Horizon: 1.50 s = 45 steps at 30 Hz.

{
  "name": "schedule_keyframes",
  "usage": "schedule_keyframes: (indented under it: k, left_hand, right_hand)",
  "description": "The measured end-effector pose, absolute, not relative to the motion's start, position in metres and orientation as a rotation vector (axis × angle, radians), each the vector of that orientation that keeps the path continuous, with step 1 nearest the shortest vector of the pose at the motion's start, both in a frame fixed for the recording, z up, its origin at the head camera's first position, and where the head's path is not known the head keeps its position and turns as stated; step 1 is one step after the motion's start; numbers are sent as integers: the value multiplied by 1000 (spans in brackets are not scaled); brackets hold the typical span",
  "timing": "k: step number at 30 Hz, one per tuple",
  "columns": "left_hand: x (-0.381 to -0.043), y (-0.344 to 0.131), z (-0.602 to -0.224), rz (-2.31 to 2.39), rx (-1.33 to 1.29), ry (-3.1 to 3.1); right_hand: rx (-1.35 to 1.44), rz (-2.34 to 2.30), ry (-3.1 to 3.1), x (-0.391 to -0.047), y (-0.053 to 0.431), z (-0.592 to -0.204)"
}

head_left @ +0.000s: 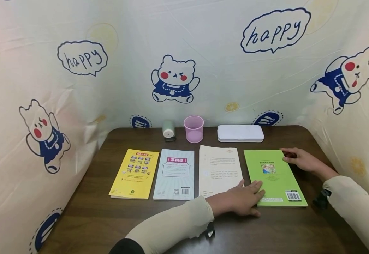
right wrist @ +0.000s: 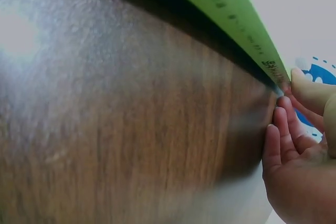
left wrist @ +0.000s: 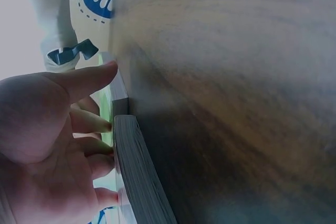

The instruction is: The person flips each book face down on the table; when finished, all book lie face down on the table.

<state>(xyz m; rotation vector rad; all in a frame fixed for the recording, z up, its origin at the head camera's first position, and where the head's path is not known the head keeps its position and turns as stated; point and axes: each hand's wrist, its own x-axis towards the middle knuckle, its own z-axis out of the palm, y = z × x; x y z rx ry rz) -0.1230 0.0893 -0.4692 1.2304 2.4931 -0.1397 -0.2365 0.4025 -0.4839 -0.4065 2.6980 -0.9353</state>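
A green book (head_left: 270, 187) lies at the right end of a row on the table, its barcode toward the near edge. My right hand (head_left: 302, 160) pinches its far right corner; in the right wrist view, the thumb (right wrist: 310, 90) sits at the corner with the fingers curled beside the spine. My left hand (head_left: 243, 201) spreads its fingers over the green book's near left corner and the adjoining cream book (head_left: 220, 169). In the left wrist view, the left fingertips touch the covers, and the page edges of the cream book (left wrist: 139, 166) show.
Left of these lie a pale blue book (head_left: 173, 176) and a yellow book (head_left: 135, 176). Behind the row stand a green pencil sharpener (head_left: 168, 128), a pink cup (head_left: 194, 130) and a white case (head_left: 240, 133). A patterned curtain (head_left: 216, 70) surrounds the wooden table (head_left: 85, 215).
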Motion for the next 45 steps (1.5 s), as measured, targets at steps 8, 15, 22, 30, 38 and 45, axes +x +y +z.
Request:
schedule_keyframes:
  k: [8,15,22,30,38,45]
  left_hand:
    - [-126,85,-466,-79,1241,2467]
    - [-127,84,-465,-41,1244,2454]
    - [-128,84,-464,-39,1254,2453]
    - [-130,82,-467,29,1257,2441]
    - [-144,71,-473,329,1321,2369]
    - [-156,44,-462,538,1322,2345]
  right_hand:
    - [-365,-911,2718,-239,400,-486]
    - [-290,-909,2728,-238,401,-487]
    - [-272,-914,2719,-237,400,-488]
    - [-288,-918,2718,-236,398,-487]
    - [-346,-803,2776,-237,392,-482]
    - [-360,-547,2836,-231,365,-464]
